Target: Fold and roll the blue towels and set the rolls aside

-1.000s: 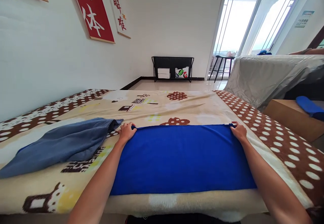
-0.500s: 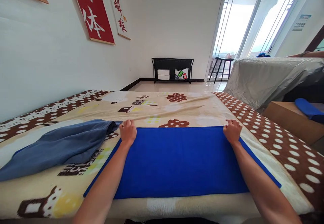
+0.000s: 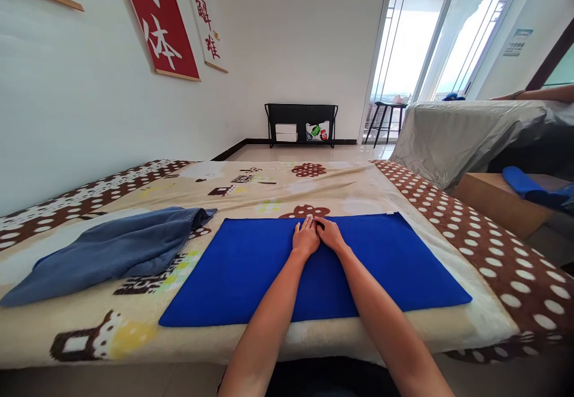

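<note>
Blue cloth (image 3: 242, 271) lies flat along the near edge of the patterned blanket (image 3: 359, 188), grey-blue cloth (image 3: 121, 247) rumpled toward its left edge, left hand (image 3: 307, 238) and right hand (image 3: 330, 234) meeting at the blue cloth's far edge, cannot tell if either grip pinches it.

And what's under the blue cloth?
The patterned blanket shows around the blue cloth, so the cloth evidently lies on it; the print directly beneath is covered.

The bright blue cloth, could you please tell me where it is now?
In the head view, the bright blue cloth lies on the patterned blanket near its front edge, beneath the left hand and right hand, right of the grey-blue cloth.
</note>
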A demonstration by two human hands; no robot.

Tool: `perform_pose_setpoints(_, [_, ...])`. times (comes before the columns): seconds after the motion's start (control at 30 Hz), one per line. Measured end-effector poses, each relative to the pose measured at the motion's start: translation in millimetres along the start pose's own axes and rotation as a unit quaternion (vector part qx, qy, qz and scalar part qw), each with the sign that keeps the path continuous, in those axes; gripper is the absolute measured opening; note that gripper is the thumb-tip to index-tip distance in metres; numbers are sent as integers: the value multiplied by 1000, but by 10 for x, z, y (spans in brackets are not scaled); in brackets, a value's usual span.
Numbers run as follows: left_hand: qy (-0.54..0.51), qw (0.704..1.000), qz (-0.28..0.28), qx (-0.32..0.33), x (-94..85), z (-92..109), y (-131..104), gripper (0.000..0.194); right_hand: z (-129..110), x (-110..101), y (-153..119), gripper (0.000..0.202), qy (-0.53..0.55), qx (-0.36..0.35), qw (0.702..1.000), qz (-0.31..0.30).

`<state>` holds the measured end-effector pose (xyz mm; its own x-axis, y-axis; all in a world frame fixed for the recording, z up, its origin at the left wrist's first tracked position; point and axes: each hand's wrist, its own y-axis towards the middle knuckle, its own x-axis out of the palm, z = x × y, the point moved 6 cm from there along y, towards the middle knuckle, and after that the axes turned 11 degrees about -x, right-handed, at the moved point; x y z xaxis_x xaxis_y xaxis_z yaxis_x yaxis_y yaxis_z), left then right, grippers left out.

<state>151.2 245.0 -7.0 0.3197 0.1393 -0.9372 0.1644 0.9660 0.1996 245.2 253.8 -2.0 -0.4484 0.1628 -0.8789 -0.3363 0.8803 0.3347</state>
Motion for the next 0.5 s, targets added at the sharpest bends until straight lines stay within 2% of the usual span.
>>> perform_pose_setpoints(0.1, [11,1000,-8,-20,-87,-275,-21,58,158,-107,-126,47,-3,-14,1000,-14])
perform_pose_setpoints(0.2, [28,998,-12,-58,-239,-652,-43,61,474,-263,-308,50,-22,6,1000,-16])
perform_pose_setpoints(0.4, [63,986,-12,-154,-634,-1682,-150,64,1329,-686,-818,54,-73,92,993,-8])
perform_pose_setpoints(0.5, [79,977,-10,-196,-824,-2166,-235,65,1673,-869,-1033,54,-91,125,988,-8])
